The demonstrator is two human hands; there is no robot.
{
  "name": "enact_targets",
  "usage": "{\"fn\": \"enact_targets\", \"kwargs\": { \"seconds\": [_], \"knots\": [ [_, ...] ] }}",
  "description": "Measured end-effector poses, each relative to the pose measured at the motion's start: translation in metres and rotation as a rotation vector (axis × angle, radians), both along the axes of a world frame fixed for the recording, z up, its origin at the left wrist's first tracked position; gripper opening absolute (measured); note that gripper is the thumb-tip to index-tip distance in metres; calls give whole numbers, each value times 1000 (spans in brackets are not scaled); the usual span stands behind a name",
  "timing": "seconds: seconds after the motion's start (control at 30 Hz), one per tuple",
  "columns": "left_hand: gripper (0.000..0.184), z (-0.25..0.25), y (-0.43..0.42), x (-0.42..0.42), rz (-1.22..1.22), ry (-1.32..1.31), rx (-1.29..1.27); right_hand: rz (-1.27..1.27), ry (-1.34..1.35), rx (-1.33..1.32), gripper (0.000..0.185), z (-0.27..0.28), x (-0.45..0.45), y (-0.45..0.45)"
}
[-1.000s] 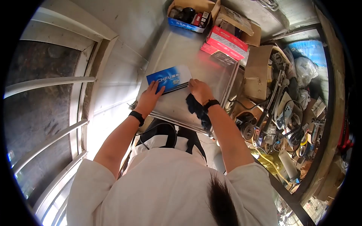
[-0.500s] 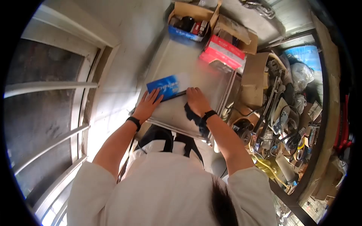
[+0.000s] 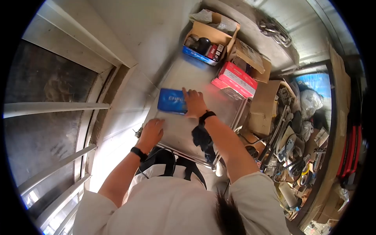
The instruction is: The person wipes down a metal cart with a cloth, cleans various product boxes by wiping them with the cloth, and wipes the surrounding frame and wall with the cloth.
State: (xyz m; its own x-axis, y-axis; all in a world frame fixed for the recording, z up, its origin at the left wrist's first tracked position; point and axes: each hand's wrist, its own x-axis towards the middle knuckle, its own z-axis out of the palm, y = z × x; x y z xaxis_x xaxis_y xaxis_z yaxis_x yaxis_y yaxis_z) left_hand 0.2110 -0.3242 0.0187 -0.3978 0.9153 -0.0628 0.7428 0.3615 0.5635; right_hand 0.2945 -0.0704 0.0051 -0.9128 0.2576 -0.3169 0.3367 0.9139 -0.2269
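A flat blue box (image 3: 169, 101) with pale lettering lies on the metal tabletop (image 3: 180, 135), slightly blurred. My right hand (image 3: 195, 104) is on its right end, fingers curled over it and covering part of the lettering. My left hand (image 3: 151, 135) rests at the table's near left, a little below the box and apart from it. Its fingers are loosely bent and nothing shows in them. A bunched black cloth (image 3: 202, 141) lies near my right wrist, at the front of the table.
An open blue carton (image 3: 199, 55) with dark round parts and small red boxes stands at the back. Beside it are a red-and-white box (image 3: 236, 79) and an open brown carton (image 3: 252, 58). Cluttered tools and cables (image 3: 290, 141) fill the right side. A barred window (image 3: 55, 107) is left.
The blue box has turned straighter. My left hand has come off it and down onto the table, while my right hand has moved onto its right end. The view has shifted.
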Motion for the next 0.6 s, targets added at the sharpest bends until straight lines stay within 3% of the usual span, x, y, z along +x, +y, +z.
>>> {"fn": "enact_targets", "kwargs": {
  "seconds": [0.07, 0.2, 0.3, 0.47, 0.6],
  "knots": [
    [38, -1, -19, 8, 40, -69, -31, -147, 71, -111, 121, -10, -13, 27],
    [33, -27, -37, 15, 8, -118, -81, -272, 151, 64, 121, -9, -55, 87],
    [32, -40, -38, 20, 9, -45, -102, -241, 97, 180, 118, 5, -84, 120],
    [32, -54, -36, 22, -71, 1, -280, -209, -9, 374, 107, -8, -98, 143],
    [30, -50, -38, 21, -80, 15, -269, -196, -16, 456, 102, -30, -94, 136]
  ]
}}
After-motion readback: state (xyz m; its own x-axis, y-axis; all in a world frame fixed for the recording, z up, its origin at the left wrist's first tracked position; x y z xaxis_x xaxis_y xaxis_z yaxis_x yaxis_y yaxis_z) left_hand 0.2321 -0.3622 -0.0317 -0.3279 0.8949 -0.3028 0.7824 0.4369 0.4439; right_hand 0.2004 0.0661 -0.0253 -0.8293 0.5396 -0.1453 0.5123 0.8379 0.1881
